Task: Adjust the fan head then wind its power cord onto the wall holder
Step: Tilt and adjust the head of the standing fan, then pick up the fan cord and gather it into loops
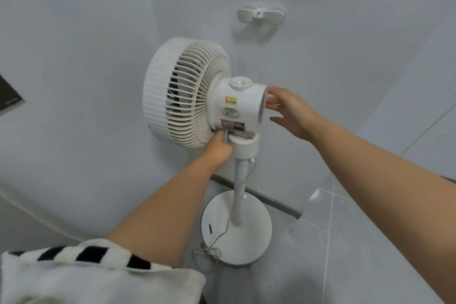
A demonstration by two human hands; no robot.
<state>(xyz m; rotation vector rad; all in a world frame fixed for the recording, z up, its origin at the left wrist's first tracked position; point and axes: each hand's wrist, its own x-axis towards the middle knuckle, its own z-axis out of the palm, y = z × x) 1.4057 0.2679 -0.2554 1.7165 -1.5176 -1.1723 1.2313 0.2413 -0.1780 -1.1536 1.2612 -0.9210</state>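
A white pedestal fan stands by the wall, its caged head facing left toward the wall. The motor housing carries several stickers and a knob on top. My left hand grips the underside of the head where it meets the neck joint. My right hand touches the rear end of the housing with fingers spread. The thin power cord runs down the pole and lies bunched on the floor beside the round base. A white wall holder is fixed above the fan, with nothing on it.
A dark strip runs along the foot of the wall behind the pole. Grey floor tiles spread to the right. A dark panel sits at the left edge. My striped sleeve fills the lower left.
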